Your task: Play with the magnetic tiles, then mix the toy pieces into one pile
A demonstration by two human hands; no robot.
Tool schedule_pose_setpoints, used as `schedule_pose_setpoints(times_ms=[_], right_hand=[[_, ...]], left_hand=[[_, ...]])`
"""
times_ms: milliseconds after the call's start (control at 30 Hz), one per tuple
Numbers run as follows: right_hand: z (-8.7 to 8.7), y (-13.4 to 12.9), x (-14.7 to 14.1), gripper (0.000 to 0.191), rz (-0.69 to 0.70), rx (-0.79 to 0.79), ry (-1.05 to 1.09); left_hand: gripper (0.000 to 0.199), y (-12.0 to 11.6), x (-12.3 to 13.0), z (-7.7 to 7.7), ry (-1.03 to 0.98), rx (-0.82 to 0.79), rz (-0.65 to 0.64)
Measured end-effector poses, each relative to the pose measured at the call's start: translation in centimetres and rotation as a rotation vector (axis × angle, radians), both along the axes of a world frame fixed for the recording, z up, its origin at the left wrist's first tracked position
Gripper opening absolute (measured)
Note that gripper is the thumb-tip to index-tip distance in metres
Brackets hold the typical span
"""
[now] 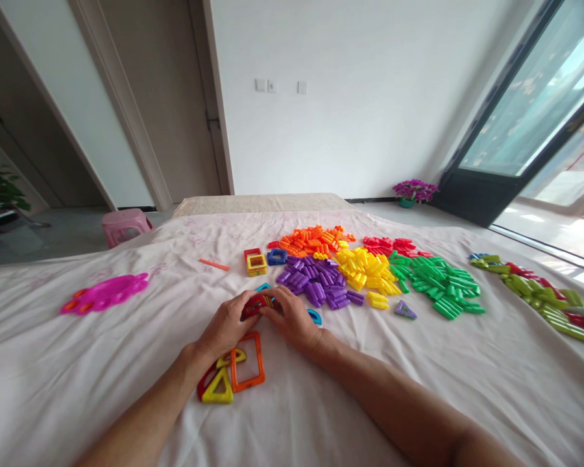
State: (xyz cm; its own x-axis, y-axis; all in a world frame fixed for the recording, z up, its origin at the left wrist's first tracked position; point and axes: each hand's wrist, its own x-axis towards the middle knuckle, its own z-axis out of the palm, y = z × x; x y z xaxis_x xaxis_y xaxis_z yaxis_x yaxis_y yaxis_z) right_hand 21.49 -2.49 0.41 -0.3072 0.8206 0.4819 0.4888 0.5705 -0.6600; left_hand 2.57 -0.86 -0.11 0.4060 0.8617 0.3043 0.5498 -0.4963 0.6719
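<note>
My left hand (230, 324) and my right hand (294, 318) meet over the middle of the cloth. Both are closed on a small stack of red magnetic tiles (254, 306), with some yellow showing under the right fingers. Fingers cover much of the stack. Just beyond them a light-blue tile (263, 287) peeks out, and a blue curved tile (315, 316) lies partly behind my right wrist. Near my left wrist, an orange rectangular frame tile (260, 363) overlaps a yellow triangle tile (218, 388), a yellow curved tile (238, 355) and a red tile (203, 383).
Past my hands lie yellow square tiles (256, 264) and a dark-blue square tile (276, 257). Heaps of purple (316, 282), orange (314, 241), yellow (367, 269) and green (442, 282) plastic pieces spread rightward. A purple triangle tile (405, 310) is nearby. At left rests a magenta plastic piece (107, 293).
</note>
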Motion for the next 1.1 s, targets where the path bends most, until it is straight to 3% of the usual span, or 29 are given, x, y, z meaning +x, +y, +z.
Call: schedule_pose_setpoints(times_ms=[100, 233, 400, 567, 733, 900, 1100], right_hand=[[0.3, -0.5, 0.1, 0.039, -0.006, 0.076, 0.006], [0.6, -0.9, -0.2, 0.039, 0.030, 0.176, -0.039], [0.3, -0.6, -1.0, 0.034, 0.125, 0.186, -0.189], [0.0, -0.4, -1.4, 0.035, 0.146, 0.166, -0.262], [-0.5, -0.2, -1.4, 0.036, 0.165, 0.148, -0.314], [-1.1, 0.1, -1.4, 0.036, 0.171, 0.127, -0.329], [-1.1, 0.0, -1.5, 0.035, 0.177, 0.098, -0.314]], left_hand=[[0.031, 0.2, -0.6, 0.2, 0.012, 0.015, 0.069], [0.036, 2.4, -2.1, 0.6, 0.049, 0.045, 0.283], [0.035, 8.5, -2.8, 1.9, 0.094, 0.060, 0.407], [0.032, 14.9, -1.0, 3.0, 0.302, 0.018, 0.468], [0.030, 18.7, 0.6, 1.9, 0.335, 0.008, 0.475], [0.030, 20.6, 1.1, 0.3, 0.310, -0.021, 0.472], [0.036, 22.9, 0.8, -0.5, 0.177, -0.092, 0.423]])
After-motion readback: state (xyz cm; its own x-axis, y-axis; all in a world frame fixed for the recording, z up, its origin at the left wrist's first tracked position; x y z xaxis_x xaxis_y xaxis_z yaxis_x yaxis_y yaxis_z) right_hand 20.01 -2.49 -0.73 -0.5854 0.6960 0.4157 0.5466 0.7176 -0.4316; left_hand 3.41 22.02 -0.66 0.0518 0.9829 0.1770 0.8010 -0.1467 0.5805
